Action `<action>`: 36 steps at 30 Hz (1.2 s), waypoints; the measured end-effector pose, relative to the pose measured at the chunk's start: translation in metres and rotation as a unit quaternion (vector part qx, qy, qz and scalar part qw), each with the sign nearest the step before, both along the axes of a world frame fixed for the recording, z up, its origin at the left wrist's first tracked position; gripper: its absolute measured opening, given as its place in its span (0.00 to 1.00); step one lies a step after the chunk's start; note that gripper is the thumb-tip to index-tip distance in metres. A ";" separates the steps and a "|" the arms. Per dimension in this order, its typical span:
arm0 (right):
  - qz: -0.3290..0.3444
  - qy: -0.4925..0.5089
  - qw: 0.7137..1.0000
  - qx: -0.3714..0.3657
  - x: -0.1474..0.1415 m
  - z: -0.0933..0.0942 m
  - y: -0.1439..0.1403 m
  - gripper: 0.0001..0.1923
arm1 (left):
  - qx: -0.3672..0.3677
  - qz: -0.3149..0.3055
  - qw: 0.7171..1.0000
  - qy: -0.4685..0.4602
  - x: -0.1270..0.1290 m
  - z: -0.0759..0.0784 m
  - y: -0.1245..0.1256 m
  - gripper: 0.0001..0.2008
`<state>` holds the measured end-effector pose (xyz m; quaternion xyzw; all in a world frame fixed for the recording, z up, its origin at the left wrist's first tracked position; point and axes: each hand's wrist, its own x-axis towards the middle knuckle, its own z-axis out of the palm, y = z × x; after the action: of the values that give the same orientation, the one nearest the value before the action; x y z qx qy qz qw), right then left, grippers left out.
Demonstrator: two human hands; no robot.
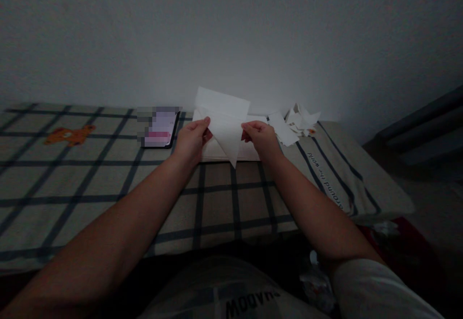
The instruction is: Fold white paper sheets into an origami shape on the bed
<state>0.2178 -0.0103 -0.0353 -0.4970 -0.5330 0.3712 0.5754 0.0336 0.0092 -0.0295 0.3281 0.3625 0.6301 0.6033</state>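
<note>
Between my two hands is a folded sheet of white paper, its lower part tapering to a point and its top edge tilted. My left hand pinches the paper's left edge, thumb on the near face. On the opposite side, my right hand grips the right edge between thumb and fingers. Beneath the paper lies a white pad or stack of sheets, partly hidden by the paper and both hands.
A plaid cloth covers the table against the wall. To the left lie a phone with a lit, partly blurred screen and an orange bear-shaped piece. Folded and loose white papers sit right of my hands.
</note>
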 end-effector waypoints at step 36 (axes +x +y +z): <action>0.020 -0.023 1.000 -0.007 0.000 -0.001 0.000 0.10 | -0.002 0.087 0.992 -0.088 -0.013 -0.006 0.021 0.07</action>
<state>0.2175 -0.0103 -0.0365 -0.4985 -0.5530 0.3749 0.5524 0.0201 0.0307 -0.0352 0.2375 0.3368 0.7055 0.5765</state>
